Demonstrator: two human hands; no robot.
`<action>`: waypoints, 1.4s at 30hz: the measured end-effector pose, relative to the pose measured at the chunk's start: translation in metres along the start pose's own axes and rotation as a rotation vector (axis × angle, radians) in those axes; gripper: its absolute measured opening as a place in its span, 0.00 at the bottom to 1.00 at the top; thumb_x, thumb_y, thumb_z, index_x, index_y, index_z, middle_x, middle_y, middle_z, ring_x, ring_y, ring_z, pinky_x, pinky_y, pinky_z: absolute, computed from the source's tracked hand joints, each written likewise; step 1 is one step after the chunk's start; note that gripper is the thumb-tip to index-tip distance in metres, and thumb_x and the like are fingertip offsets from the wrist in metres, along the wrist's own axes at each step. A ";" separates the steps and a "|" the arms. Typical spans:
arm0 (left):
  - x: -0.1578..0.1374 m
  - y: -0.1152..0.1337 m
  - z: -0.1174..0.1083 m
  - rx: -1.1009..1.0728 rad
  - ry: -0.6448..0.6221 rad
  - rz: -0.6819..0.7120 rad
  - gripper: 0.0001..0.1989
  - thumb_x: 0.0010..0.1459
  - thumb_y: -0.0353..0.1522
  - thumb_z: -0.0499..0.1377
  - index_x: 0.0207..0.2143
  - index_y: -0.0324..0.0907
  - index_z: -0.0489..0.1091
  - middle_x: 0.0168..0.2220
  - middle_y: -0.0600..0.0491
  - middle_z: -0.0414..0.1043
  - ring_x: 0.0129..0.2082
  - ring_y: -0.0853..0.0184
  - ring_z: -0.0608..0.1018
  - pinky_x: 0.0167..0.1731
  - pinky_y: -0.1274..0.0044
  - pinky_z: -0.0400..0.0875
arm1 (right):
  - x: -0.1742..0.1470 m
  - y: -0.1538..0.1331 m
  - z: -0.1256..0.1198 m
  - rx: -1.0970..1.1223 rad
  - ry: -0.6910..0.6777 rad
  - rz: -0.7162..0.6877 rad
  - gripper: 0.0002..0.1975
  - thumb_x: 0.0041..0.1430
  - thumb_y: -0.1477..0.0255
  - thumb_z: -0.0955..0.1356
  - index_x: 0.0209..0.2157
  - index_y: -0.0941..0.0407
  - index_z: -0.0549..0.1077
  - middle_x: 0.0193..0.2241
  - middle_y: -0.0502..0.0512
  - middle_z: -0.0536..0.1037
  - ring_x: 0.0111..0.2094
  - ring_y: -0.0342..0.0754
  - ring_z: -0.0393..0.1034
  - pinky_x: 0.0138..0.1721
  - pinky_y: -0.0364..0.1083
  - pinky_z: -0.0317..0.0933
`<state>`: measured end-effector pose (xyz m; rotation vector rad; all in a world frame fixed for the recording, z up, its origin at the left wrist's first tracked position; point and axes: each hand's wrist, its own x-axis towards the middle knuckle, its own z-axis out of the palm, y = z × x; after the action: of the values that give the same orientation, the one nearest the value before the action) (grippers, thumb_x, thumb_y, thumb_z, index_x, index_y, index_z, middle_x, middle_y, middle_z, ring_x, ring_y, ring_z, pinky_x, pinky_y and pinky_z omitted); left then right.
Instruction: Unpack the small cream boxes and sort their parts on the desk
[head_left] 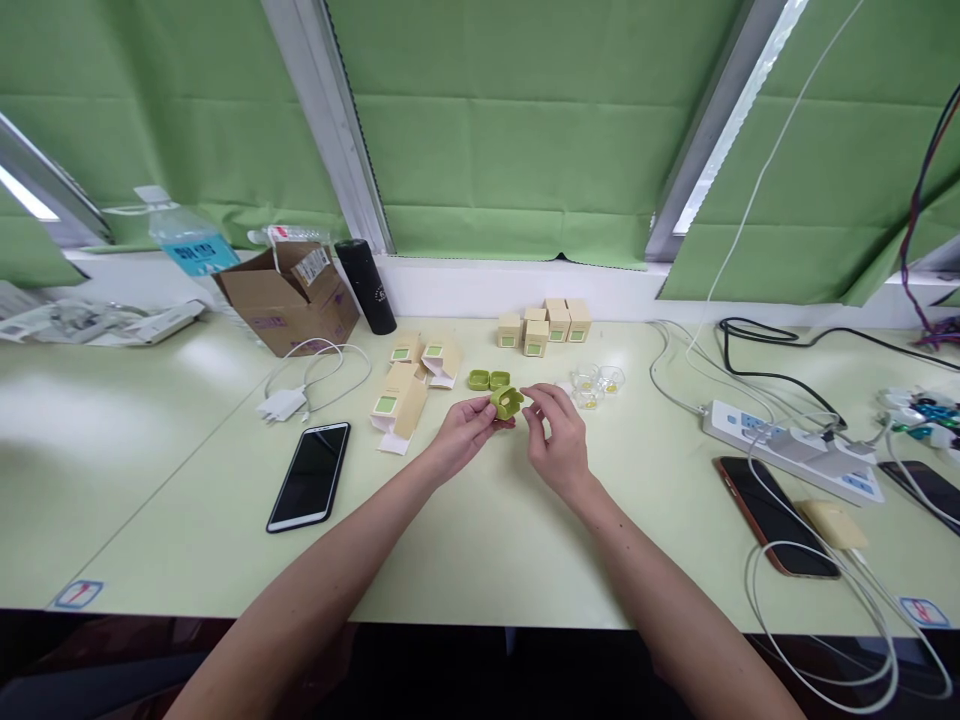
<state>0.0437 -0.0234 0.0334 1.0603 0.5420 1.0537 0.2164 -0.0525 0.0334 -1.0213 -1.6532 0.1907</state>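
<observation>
1. Reference: I read every clock direction from the small green piece (pixel 508 408) held over the table (pixel 465 560), with 12 o'clock pointing away from the body.
2. Left hand (pixel 466 437): thumb and fingers closed on the green piece, gripping it from the 8 o'clock side. The piece is tilted, and I see into its hollow interior.
3. Right hand (pixel 556 440): positioned at 3 to 4 o'clock, fingers bent, fingertips at the near edge of the green piece. I cannot tell whether they touch or pinch it.
4. At 11 o'clock, just beyond the piece, I see two green containers (pixel 480 380) side by side, hollows upward.
5. At 1 o'clock, five small beige boxes (pixel 535 338) stand grouped.
6. Between 2 and 3 o'clock, just past the right hand, I locate three clear cups (pixel 586 378) with yellow marks.
7. At 9 to 10 o'clock, three beige cartons (pixel 403 397) lie near the left hand; two show loose white flaps.
8. Between 8 and 9 o'clock, well apart, lies a dark-screened phone (pixel 309 477).
9. At 10 o'clock, a black bottle (pixel 366 288) stands beside an open cardboard box (pixel 300 315).
10. At 3 o'clock, well apart, I note a white power strip (pixel 739 428).
</observation>
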 end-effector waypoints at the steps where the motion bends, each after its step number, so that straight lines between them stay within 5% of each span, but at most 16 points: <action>1: 0.000 0.000 -0.001 -0.010 -0.020 -0.009 0.21 0.56 0.43 0.72 0.46 0.37 0.79 0.44 0.43 0.81 0.44 0.60 0.82 0.54 0.65 0.74 | 0.000 0.001 -0.001 -0.031 -0.001 -0.026 0.15 0.68 0.74 0.63 0.51 0.50 0.77 0.47 0.60 0.76 0.37 0.51 0.74 0.42 0.54 0.73; 11: -0.005 0.001 -0.001 0.091 -0.173 -0.114 0.26 0.57 0.42 0.71 0.55 0.42 0.74 0.49 0.44 0.76 0.47 0.60 0.79 0.50 0.67 0.73 | -0.001 0.011 0.002 -0.208 -0.120 -0.252 0.12 0.66 0.80 0.63 0.39 0.54 0.77 0.38 0.57 0.75 0.34 0.46 0.72 0.29 0.45 0.65; 17: 0.001 0.001 -0.011 0.282 -0.082 -0.112 0.27 0.51 0.45 0.73 0.48 0.40 0.74 0.41 0.49 0.75 0.37 0.66 0.77 0.38 0.74 0.72 | 0.005 0.004 -0.004 -0.156 -0.142 -0.262 0.09 0.67 0.78 0.64 0.38 0.54 0.75 0.37 0.57 0.76 0.35 0.48 0.71 0.32 0.47 0.64; 24: 0.012 0.003 -0.028 0.418 0.251 0.079 0.25 0.45 0.36 0.71 0.45 0.41 0.69 0.45 0.45 0.79 0.44 0.61 0.80 0.40 0.73 0.71 | 0.030 0.017 -0.033 -0.084 0.072 0.001 0.04 0.63 0.74 0.68 0.35 0.52 0.75 0.34 0.54 0.78 0.36 0.50 0.72 0.38 0.49 0.65; 28: 0.013 0.003 -0.030 0.636 0.352 0.179 0.21 0.46 0.31 0.67 0.44 0.44 0.67 0.46 0.48 0.80 0.44 0.62 0.79 0.39 0.74 0.68 | 0.050 0.037 -0.033 -0.392 -0.173 0.188 0.05 0.59 0.75 0.70 0.31 0.53 0.78 0.33 0.53 0.81 0.37 0.50 0.72 0.40 0.49 0.61; 33: 0.009 0.004 -0.029 0.967 0.452 0.187 0.14 0.50 0.29 0.66 0.41 0.46 0.71 0.45 0.53 0.79 0.39 0.64 0.77 0.38 0.73 0.67 | 0.076 0.047 -0.013 -0.838 -0.597 0.205 0.12 0.57 0.81 0.66 0.31 0.54 0.81 0.38 0.55 0.84 0.41 0.51 0.72 0.46 0.50 0.52; 42: 0.011 0.002 -0.036 1.201 0.501 0.088 0.10 0.49 0.30 0.71 0.35 0.46 0.77 0.42 0.52 0.80 0.41 0.60 0.80 0.45 0.68 0.74 | 0.089 0.049 0.019 -0.939 -0.726 0.183 0.13 0.51 0.84 0.68 0.32 0.58 0.83 0.35 0.62 0.84 0.43 0.53 0.72 0.47 0.51 0.47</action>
<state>0.0195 0.0026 0.0207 1.8568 1.6688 1.0530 0.2259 0.0472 0.0609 -1.9736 -2.3773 -0.1451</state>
